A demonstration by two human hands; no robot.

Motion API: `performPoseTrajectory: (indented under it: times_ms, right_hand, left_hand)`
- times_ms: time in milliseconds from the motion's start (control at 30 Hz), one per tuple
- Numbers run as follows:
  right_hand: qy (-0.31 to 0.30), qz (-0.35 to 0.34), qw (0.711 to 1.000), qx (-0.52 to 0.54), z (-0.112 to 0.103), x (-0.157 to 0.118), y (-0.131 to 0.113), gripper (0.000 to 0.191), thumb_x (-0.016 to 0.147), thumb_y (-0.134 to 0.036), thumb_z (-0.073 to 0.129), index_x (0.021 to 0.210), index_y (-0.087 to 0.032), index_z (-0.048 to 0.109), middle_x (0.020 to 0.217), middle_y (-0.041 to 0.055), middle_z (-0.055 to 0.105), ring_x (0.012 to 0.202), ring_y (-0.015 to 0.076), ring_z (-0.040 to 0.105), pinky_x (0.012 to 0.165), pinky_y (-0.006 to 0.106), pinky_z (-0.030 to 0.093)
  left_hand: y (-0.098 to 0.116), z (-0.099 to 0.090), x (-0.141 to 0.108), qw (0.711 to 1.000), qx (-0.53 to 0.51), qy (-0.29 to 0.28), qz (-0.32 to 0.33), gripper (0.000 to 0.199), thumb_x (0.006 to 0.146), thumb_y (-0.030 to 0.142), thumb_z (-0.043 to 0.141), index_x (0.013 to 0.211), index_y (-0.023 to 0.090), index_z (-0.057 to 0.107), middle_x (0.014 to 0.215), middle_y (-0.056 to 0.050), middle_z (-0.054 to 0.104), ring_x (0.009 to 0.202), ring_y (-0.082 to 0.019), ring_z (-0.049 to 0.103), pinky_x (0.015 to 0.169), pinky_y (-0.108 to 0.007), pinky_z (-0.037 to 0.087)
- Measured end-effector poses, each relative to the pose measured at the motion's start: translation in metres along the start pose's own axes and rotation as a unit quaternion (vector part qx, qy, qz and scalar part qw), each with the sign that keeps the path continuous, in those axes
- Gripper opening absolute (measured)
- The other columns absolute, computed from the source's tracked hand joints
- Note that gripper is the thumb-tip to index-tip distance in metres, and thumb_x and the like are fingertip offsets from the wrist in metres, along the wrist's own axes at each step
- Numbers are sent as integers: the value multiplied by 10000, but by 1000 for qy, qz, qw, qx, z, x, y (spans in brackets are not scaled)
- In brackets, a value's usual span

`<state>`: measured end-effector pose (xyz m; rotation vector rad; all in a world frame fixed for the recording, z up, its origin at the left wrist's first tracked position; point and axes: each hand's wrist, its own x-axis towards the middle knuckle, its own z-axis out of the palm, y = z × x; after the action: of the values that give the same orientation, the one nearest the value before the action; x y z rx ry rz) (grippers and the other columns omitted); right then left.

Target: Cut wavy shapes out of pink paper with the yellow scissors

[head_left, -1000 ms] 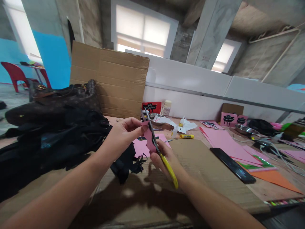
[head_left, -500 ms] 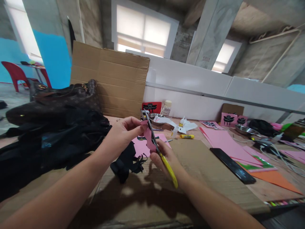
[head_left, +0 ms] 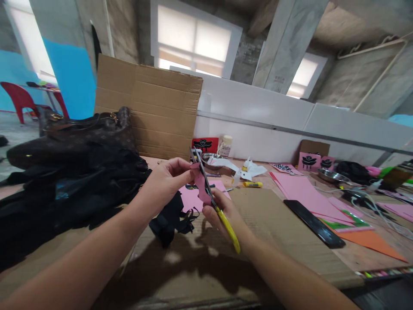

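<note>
A small pink paper piece (head_left: 200, 186) is pinched at its upper edge by the closed fingers of the left hand (head_left: 167, 181), above the cardboard sheet (head_left: 277, 232) on the table. Yellow-handled scissors (head_left: 213, 202) are gripped in the closed right hand (head_left: 226, 215), blades slightly parted against the paper. A black phone (head_left: 314, 224) lies well to the right

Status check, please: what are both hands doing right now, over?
Left hand pinches pink paper piece. Right hand grips yellow-handled scissors, blades at the paper. Nothing blocking.
</note>
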<state>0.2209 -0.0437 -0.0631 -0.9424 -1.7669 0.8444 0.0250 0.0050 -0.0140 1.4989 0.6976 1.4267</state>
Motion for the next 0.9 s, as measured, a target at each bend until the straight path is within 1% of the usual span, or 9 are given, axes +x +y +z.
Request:
performPoseTrajectory:
  times_ms: [333,467,667,800,900]
  right_hand:
    - [10,7,1000,-4,0,1,0,384,910,-551,742,1076,-240,591,839,-15,523,730,167,472,649,287,421]
    - [11,8,1000,-1,0,1,-1,427,900,-592,749,1075,-236,590,833,-15,525,727,164,461,642,284,408]
    - [4,18,1000,6,0,-1,-6,464,916,-660,734,1030,-236,585,805,-27,491,680,142,418,612,279,374]
    - [-7,15,1000,15,0,-2,-10,545,924,-739,686,1100,-233,586,840,-10,531,686,147,444,610,282,394]
    - [-11,6,1000,18,0,-1,-10,576,910,-749,699,1128,-228,586,854,-2,544,704,154,462,624,284,415]
  left_hand:
    - [0,1,-2,1000,-3,8,-12,252,747,433,918,835,236,789,840,-14,783,784,-175,660,741,-300,499]
    - [-1,1,-2,1000,-3,4,-9,259,764,444,919,859,235,799,867,-22,789,819,-184,670,764,-304,498]
    - [0,1,-1,1000,-11,-1,-7,304,736,473,939,829,227,788,833,-21,772,781,-180,665,746,-294,504]
    - [0,-1,-1,1000,-21,-8,-7,330,738,506,939,833,230,786,816,-14,764,744,-171,649,712,-282,503]
    - [1,-2,-2,1000,-24,-6,-7,317,764,499,931,840,228,786,828,-14,763,756,-168,652,725,-279,500]
